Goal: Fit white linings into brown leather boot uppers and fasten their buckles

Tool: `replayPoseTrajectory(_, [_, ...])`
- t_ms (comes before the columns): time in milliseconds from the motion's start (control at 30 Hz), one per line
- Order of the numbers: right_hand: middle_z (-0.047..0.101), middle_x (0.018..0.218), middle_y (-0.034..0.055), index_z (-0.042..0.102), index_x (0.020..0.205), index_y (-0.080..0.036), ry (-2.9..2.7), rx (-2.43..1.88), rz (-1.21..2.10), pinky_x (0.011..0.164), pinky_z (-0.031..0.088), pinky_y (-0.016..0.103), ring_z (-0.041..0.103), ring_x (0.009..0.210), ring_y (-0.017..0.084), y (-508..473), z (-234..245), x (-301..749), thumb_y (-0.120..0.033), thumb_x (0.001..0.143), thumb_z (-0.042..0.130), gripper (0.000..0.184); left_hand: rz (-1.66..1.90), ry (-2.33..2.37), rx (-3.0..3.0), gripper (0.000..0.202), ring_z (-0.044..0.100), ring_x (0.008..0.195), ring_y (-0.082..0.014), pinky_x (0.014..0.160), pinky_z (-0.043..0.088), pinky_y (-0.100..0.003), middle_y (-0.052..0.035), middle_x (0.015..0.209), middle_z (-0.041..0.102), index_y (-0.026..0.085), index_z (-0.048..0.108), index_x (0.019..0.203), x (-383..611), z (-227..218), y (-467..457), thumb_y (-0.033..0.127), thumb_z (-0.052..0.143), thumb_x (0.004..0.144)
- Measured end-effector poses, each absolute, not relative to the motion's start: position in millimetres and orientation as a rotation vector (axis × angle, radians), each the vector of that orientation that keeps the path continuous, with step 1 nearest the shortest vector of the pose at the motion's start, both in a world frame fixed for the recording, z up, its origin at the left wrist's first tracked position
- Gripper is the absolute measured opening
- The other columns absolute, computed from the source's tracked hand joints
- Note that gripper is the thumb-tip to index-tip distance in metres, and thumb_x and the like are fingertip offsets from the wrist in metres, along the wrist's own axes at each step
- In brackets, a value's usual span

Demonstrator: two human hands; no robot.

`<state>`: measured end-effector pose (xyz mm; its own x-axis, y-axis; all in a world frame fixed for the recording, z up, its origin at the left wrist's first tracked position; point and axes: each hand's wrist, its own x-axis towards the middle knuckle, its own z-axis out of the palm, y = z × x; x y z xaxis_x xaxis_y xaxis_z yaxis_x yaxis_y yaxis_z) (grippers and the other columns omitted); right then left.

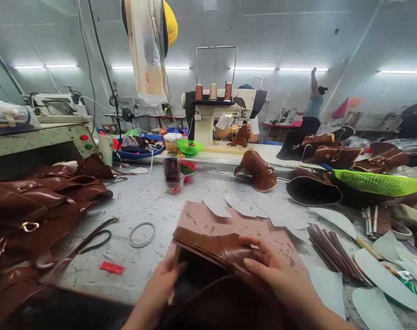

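A brown leather boot upper [215, 245] is held over the near edge of the table, with its dark inside facing me. My left hand [167, 275] is closed on its left end, the fingers partly hidden by the opening and shadow. At the other end, my right hand [268, 266] grips the leather, fingertips resting on the outer face. Beneath and behind the upper lies a pinkish-brown board [201, 217]. White curved sheets [277, 211] overlap the board's far side. The lower part of the upper is dark and hard to make out.
Brown leather uppers [40, 201] are heaped at left. A strap [95, 233], a grey ring [142, 234] and a red strip [112, 267] lie nearby. Another upper [258, 169] stands ahead. Dark strips [335, 252] and a green basket [380, 182] are right. A co-worker sits behind a sewing machine [205, 123].
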<state>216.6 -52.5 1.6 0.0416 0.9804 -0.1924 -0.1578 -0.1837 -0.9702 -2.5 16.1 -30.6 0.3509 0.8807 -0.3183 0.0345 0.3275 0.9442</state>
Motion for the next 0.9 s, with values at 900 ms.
replayPoseTrajectory(900, [0.063, 0.074, -0.0017, 0.054, 0.061, -0.020, -2.379, -0.723, -0.409, 0.096, 0.037, 0.028, 0.053, 0.061, 0.010, -122, 75, 214, -0.007, 0.079, 0.045, 0.024, 0.436, 0.482, 3.222, 0.006, 0.051, 0.064, -0.0175, 0.082, 0.034, -0.037, -0.0021, 0.061, 0.058, 0.017, 0.056, 0.066, 36, 98, -33, 0.023, 0.055, 0.065])
